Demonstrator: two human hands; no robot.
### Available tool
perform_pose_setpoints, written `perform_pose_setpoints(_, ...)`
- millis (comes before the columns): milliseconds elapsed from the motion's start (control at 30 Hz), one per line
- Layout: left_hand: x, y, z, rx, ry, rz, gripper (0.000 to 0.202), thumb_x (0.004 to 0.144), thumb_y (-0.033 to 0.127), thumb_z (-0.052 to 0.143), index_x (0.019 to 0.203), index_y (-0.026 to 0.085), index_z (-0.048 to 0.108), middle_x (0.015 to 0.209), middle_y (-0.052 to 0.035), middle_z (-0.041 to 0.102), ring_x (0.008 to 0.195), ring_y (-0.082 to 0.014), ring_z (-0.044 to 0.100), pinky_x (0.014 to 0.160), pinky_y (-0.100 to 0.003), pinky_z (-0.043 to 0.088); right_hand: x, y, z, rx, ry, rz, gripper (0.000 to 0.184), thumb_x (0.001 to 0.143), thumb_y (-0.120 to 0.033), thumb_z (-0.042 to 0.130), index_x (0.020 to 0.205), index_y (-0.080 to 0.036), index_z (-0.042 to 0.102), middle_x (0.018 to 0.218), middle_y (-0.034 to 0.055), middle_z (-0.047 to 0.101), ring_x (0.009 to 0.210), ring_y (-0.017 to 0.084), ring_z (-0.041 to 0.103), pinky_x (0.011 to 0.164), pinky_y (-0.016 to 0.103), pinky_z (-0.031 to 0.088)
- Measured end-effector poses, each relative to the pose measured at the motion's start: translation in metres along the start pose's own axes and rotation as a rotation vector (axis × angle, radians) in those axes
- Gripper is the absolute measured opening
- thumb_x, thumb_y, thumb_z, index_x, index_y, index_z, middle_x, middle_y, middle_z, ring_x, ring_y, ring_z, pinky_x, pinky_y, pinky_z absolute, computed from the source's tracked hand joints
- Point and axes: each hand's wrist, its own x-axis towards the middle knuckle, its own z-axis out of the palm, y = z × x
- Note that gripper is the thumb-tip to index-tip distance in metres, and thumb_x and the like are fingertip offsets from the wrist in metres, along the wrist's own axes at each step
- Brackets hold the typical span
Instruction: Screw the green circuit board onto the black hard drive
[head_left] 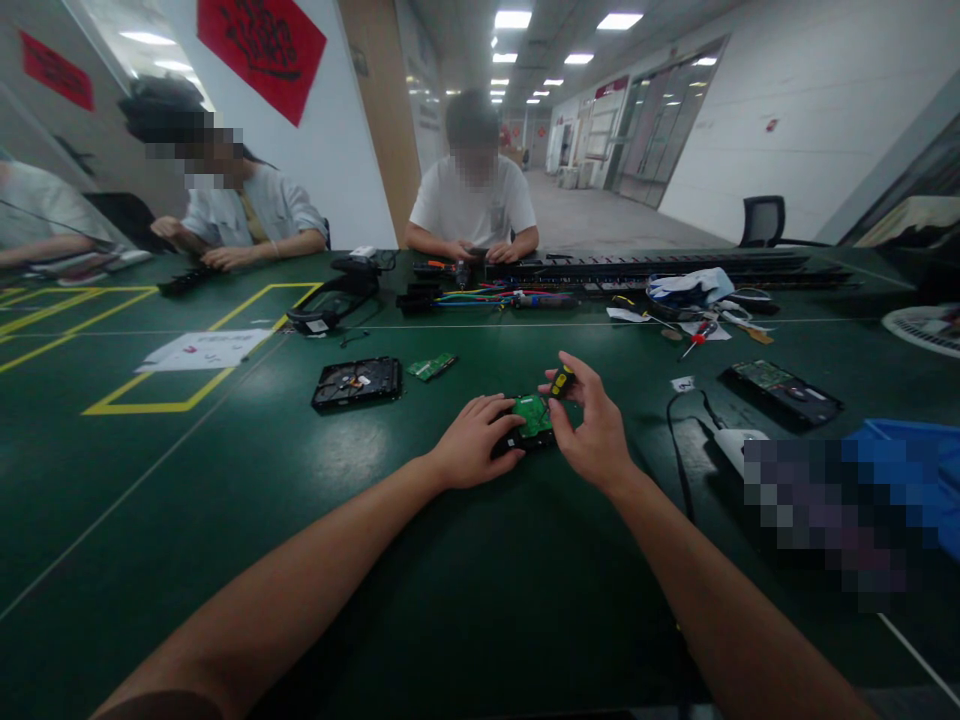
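Observation:
On the green table in front of me lies a hard drive (534, 418) with its green circuit board facing up. My left hand (476, 440) grips its left side, fingers over the top edge and thumb at the near edge. In my right hand (592, 425) is a yellow and black screwdriver (562, 381), pinched by the handle and held over the drive's right part. Its tip is too small to make out. Left of my hands rest another hard drive (357, 384) and a loose green circuit board (433, 367). A third hard drive (781, 392) lies to the right.
A red screwdriver (699, 340), cables (487, 298) and long black strips (660, 270) lie at the back. A headset (337, 295) and paper sheet (204, 350) are left, a blue bin (911, 470) right. Co-workers (472, 200) sit across the table.

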Motion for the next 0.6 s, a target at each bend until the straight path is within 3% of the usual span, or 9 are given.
perform_pose_setpoints(600, 0.0006, 0.0014, -0.0023, 0.003, 0.006, 0.011, 0.049, 0.096, 0.043, 0.071, 0.139, 0.022, 0.062, 0.153, -0.0161, 0.057, 0.148, -0.0388, 0.049, 0.124, -0.062, 0.04, -0.0022, 0.0053, -0.0017, 0.04, 0.01, 0.008, 0.065, 0.099, -0.013, 0.059, 0.158, -0.034, 0.041, 0.142, 0.0109, 0.063, 0.112, 0.025, 0.076, 0.105, 0.051, 0.062)
